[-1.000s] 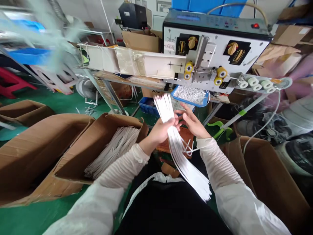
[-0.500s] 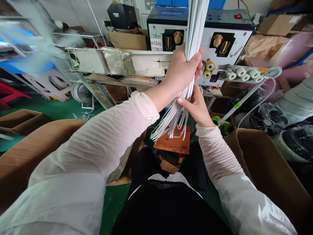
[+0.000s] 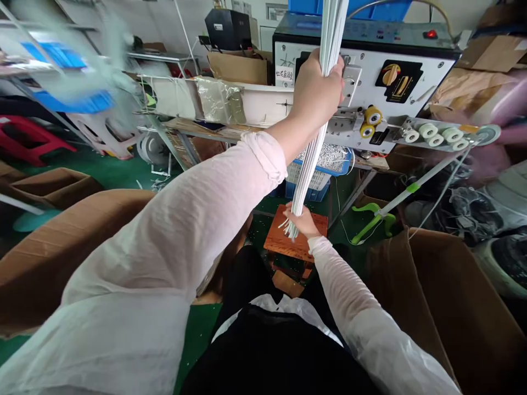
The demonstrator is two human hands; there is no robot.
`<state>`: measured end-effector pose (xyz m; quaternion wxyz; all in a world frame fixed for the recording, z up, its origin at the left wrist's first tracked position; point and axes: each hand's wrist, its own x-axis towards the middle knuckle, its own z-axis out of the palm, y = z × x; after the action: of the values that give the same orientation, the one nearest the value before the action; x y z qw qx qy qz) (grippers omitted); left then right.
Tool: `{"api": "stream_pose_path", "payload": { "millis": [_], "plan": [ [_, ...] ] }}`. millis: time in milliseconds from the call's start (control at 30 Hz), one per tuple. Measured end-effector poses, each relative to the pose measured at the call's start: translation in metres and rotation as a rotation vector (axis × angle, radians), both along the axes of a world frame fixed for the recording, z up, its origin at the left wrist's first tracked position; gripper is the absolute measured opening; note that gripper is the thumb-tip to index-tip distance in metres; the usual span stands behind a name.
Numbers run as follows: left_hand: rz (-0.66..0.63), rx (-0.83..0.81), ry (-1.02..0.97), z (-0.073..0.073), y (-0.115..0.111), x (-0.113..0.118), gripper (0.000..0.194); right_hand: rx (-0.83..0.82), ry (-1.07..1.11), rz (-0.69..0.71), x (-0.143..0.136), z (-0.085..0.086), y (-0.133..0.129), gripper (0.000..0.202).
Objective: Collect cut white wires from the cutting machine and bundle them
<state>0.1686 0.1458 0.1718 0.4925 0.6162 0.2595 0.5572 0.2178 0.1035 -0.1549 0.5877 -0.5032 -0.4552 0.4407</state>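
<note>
A long bundle of thin white wires (image 3: 309, 164) stands nearly upright in front of me. My left hand (image 3: 318, 90) is wrapped round its upper part, and the top runs out of view. Lower down, my right hand (image 3: 305, 220) closes round the bundle just above its bottom ends. The loose tips fan out slightly below the fingers, over a small reddish wooden stool (image 3: 276, 237). Whether the tips touch the stool I cannot tell.
Behind the bundle stands a white machine (image 3: 366, 71) with yellow rollers (image 3: 373, 116). Under it, a blue crate (image 3: 317, 189) holds a tray of white scraps (image 3: 329, 158). Cardboard boxes flank me left (image 3: 82, 252) and right (image 3: 465, 296). A fan (image 3: 78, 60) blurs at upper left.
My right hand has slid down and away from my left hand, to the bundle's lower end. The spread wire ends are now gathered closer together. The view has shifted slightly left.
</note>
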Motion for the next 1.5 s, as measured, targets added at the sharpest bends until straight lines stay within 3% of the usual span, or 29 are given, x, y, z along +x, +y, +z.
{"api": "stream_pose_path", "payload": {
  "millis": [67,167,367,533,667,800,900,967,1100,1267,1367,1500],
  "plan": [
    [0.004,-0.003,-0.034,-0.001,0.001,-0.001,0.019,-0.096,0.049,-0.024,0.002,-0.032,-0.009,0.036],
    [-0.017,-0.013,-0.066,-0.007,0.003,-0.002,0.019,-0.14,0.099,-0.092,0.004,-0.059,-0.017,0.038],
    [-0.081,-0.035,-0.167,-0.02,-0.003,-0.014,0.012,-0.181,0.088,-0.15,0.019,-0.074,-0.023,0.047],
    [-0.152,0.021,-0.233,-0.035,-0.012,-0.049,0.015,-0.222,-0.005,-0.217,0.046,-0.078,-0.021,0.046],
    [-0.143,0.1,-0.292,-0.068,-0.011,-0.076,0.016,-0.229,-0.069,-0.244,0.052,-0.088,-0.016,0.04],
    [0.001,-0.03,-0.343,-0.11,-0.008,-0.093,0.026,-0.233,-0.131,-0.274,0.051,-0.103,-0.013,0.029],
    [0.109,-0.11,-0.381,-0.127,-0.01,-0.11,0.017,-0.233,-0.178,-0.269,0.056,-0.11,-0.012,0.02],
    [0.151,-0.131,-0.404,-0.13,-0.014,-0.124,0.011,-0.217,-0.214,-0.261,0.06,-0.111,-0.012,0.019],
    [0.241,-0.114,-0.442,-0.141,-0.026,-0.146,0.029,-0.178,-0.297,-0.262,0.063,-0.112,-0.012,0.027],
    [0.43,-0.191,-0.501,-0.18,-0.037,-0.162,0.041,-0.193,-0.443,-0.172,0.059,-0.108,-0.016,0.034],
    [0.591,-0.306,-0.566,-0.203,-0.046,-0.19,0.033,-0.231,-0.568,-0.05,0.066,-0.093,-0.023,0.029],
    [0.757,-0.464,-0.529,-0.239,-0.076,-0.259,0.018,-0.273,-0.741,0.137,0.077,-0.053,-0.042,0.013]
  ]
}}
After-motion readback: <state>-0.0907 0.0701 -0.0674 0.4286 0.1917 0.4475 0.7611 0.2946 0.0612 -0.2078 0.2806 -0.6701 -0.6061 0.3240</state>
